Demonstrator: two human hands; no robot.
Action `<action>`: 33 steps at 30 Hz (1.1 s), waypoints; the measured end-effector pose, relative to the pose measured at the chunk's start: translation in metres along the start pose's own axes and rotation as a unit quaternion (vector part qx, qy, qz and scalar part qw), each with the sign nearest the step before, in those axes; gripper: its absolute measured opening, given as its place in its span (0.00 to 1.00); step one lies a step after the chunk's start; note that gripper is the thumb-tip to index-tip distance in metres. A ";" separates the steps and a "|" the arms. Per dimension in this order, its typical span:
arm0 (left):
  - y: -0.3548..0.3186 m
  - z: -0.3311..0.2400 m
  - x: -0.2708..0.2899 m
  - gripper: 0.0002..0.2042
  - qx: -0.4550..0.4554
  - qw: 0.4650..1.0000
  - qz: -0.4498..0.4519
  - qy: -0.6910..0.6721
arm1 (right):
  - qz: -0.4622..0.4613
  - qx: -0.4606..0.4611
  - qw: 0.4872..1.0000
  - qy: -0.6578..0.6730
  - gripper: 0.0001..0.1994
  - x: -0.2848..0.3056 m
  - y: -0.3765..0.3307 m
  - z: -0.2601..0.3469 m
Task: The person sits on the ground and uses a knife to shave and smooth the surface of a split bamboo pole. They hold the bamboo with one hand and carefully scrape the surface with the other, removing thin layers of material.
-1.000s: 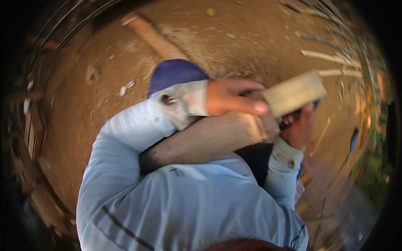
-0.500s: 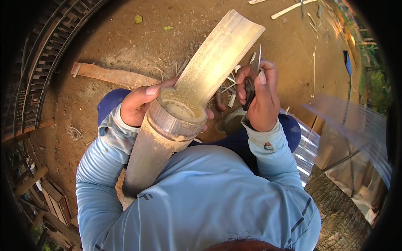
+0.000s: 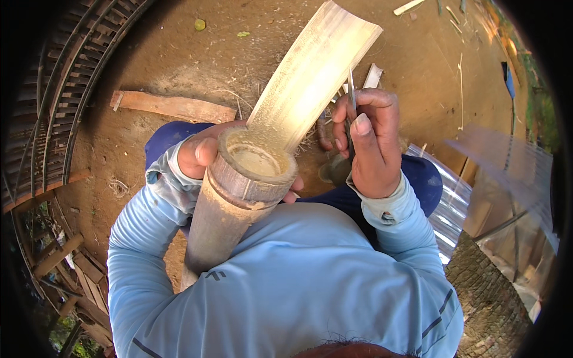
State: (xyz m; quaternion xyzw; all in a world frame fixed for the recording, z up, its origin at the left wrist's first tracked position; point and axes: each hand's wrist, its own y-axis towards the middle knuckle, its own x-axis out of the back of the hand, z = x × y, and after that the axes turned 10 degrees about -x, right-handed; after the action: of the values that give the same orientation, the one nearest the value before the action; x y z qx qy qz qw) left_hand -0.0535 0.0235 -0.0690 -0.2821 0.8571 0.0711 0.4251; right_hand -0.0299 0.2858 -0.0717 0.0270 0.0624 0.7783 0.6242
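A thick bamboo tube leans against my body, its round hollow end tilted up toward me. From the far side of that rim a long, pale, curved bamboo strip extends outward, and fine dust clings to its inner face. My left hand is wrapped around the tube just below the rim; most of its fingers are hidden behind the bamboo. To the right of the tube, my right hand grips a knife with its thin blade pointing up and away. The blade stands close to the strip's right edge; the handle is mostly covered by my fingers.
On the dirt ground lies a flat wooden slat at the left, with pale shavings beyond my right hand. Clear corrugated sheets stand at the right, above a rough trunk. A slatted structure curves along the left.
The knife has turned so its blade shows nearly edge-on, and my right hand has shifted slightly. My left thumb has come off the rim and down to the tube's side.
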 end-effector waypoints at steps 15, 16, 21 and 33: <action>-0.014 -0.005 -0.003 0.68 -0.059 0.996 -0.049 -0.045 | 0.013 -0.157 0.933 0.323 0.23 -0.002 -0.006 0.015; -0.015 -0.005 -0.003 0.68 -0.063 0.996 -0.055 -0.040 | 0.024 -0.163 0.928 0.336 0.23 -0.002 -0.006 0.015; -0.026 0.005 0.001 0.59 -0.138 0.986 -0.073 0.063 | 0.063 -0.197 0.874 0.440 0.24 0.005 -0.008 0.003; -0.022 0.004 0.012 0.53 -0.147 0.983 0.010 0.110 | -0.009 -0.131 0.991 -0.009 0.22 -0.020 -0.030 0.003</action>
State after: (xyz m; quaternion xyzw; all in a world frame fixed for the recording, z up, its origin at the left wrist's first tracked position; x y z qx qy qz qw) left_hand -0.0445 0.0014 -0.0780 -0.3392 0.8815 0.1692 0.2816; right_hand 0.0043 0.2732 -0.0723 -0.0486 -0.0454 0.7735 0.6303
